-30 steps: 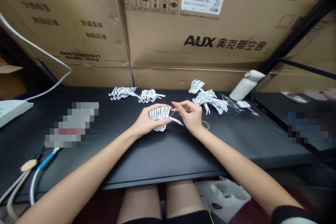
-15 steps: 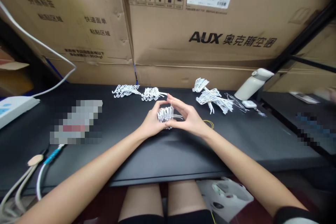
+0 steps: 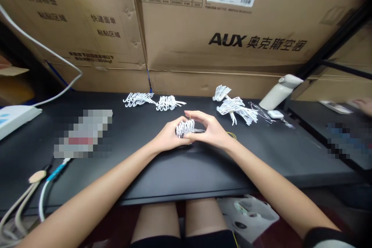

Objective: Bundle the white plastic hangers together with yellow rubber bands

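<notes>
A bundle of white hooks (image 3: 185, 128) is held between my two hands just above the black table, its curled ends facing left and thin straight ends sticking out to the right. My left hand (image 3: 166, 138) closes round its left side. From the right, my right hand (image 3: 215, 128) curves over it, thumb against the near side and fingertips at the far side. A thin yellow rubber band (image 3: 190, 117) shows by those fingertips, against the bundle. More yellow bands (image 3: 231, 135) lie on the table, partly behind my right wrist.
Behind stand large cardboard boxes (image 3: 180, 54). White hook bundles lie at back left (image 3: 167, 103) and back right (image 3: 236, 109). A white bottle (image 3: 280, 92) and an earphone case (image 3: 275, 114) sit farther right. Leftward are a blurred flat object (image 3: 84, 133), a power strip (image 3: 19, 120) and cables. Another person's hand (image 3: 364, 105) shows far right.
My left fingers have come down from the top of the bundle, showing more of it. The bundle has shifted slightly right and tilted. My right hand stays curved round it.
</notes>
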A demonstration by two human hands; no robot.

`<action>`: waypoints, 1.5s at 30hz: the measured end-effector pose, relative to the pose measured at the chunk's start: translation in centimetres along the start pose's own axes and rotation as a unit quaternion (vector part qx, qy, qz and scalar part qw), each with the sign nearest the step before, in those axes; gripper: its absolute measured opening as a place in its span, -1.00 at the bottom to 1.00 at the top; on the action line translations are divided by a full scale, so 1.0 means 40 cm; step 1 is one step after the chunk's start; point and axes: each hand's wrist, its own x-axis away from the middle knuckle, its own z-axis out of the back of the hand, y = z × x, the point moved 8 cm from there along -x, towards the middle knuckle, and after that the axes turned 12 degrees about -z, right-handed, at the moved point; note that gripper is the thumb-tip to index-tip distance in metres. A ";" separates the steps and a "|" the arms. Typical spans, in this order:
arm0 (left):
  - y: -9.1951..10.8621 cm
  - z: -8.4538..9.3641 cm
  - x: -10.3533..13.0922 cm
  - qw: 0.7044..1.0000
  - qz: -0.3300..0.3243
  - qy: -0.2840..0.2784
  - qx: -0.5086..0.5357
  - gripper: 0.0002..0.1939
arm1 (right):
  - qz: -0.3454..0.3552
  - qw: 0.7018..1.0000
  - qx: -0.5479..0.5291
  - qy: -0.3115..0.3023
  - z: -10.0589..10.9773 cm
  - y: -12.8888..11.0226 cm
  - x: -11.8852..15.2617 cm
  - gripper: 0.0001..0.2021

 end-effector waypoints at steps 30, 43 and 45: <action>-0.002 0.002 -0.003 0.995 0.000 -0.095 -0.030 -0.61 | 0.075 0.952 0.293 -0.051 -0.061 -0.062 0.002 -0.87; 0.002 0.008 -0.005 0.996 -0.007 -0.069 0.050 -0.58 | 0.047 0.980 0.196 -0.004 -0.021 -0.016 -0.005 -0.51; 0.004 0.005 -0.007 0.991 -0.007 -0.072 0.110 -0.54 | 0.007 0.990 0.140 0.015 0.006 0.016 -0.008 -0.44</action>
